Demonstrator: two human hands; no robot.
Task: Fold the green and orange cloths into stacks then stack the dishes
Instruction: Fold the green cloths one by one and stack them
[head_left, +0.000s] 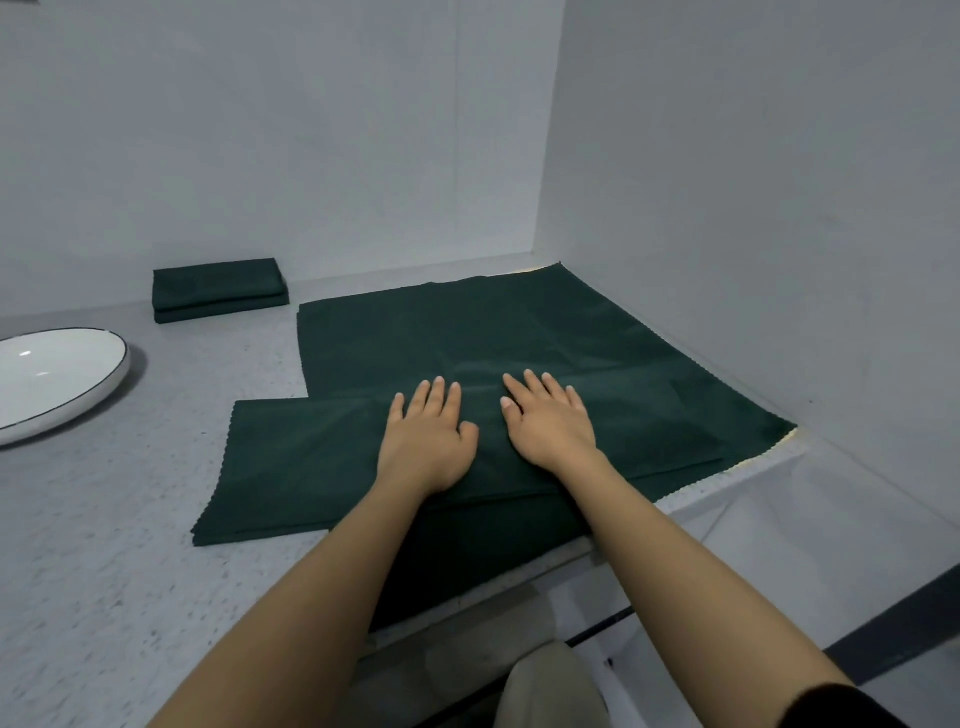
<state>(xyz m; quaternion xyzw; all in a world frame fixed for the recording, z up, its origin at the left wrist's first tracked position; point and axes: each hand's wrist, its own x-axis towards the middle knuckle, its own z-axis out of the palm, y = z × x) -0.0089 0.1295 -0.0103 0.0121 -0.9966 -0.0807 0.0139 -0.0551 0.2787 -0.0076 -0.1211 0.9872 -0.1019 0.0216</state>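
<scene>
A dark green cloth folded into a long strip (301, 462) lies across the near part of the grey counter. My left hand (428, 436) and my right hand (550, 421) press flat on its middle, fingers straight, side by side. Under the strip lie flat green cloths (493, 327) that reach the corner of the walls, with a pale edge of another cloth (779, 447) peeking out at the right. A stack of folded green cloths (218, 288) sits against the back wall. A white dish with a dark rim (57, 384) stands at the left.
The speckled grey counter (130, 545) is bounded by a back wall and a right wall (753, 208). Its front edge runs diagonally at lower right, and one green cloth hangs over it. My trouser leg (550, 691) shows below.
</scene>
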